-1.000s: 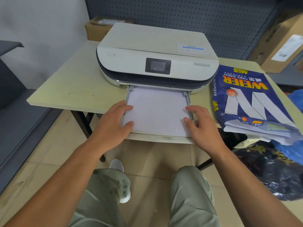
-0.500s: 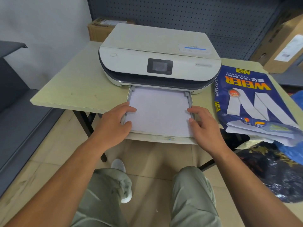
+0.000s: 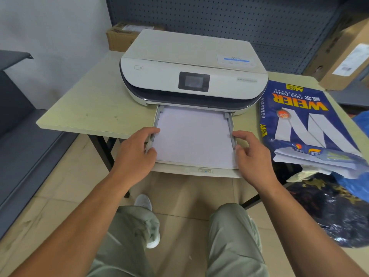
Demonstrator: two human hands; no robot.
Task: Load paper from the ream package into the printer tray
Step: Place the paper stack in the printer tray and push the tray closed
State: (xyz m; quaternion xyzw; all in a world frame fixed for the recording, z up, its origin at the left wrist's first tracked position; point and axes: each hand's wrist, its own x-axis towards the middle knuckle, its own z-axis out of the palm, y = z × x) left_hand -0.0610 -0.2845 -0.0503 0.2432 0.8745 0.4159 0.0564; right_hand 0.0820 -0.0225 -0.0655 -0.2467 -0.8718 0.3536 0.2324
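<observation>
A white printer (image 3: 191,62) stands on a pale wooden table (image 3: 93,108). Its tray (image 3: 199,171) is pulled out toward me and holds a flat stack of white paper (image 3: 193,136). My left hand (image 3: 135,154) pinches the tray's left side rail, thumb on the paper's edge. On the opposite side, my right hand (image 3: 251,156) grips the right rail, fingers curled over it. The blue ream package (image 3: 299,120) lies open on the table to the right of the printer, with loose sheets sticking out of its near end.
Cardboard boxes sit behind the printer (image 3: 123,35) and on a shelf at the right (image 3: 347,56). A dark plastic bag (image 3: 335,208) and a blue one (image 3: 359,184) lie on the floor at the right. A grey pegboard wall stands behind. My knees are under the tray.
Both hands slid outward off the paper's top onto the tray's side rails. The tray and the paper stay where they were.
</observation>
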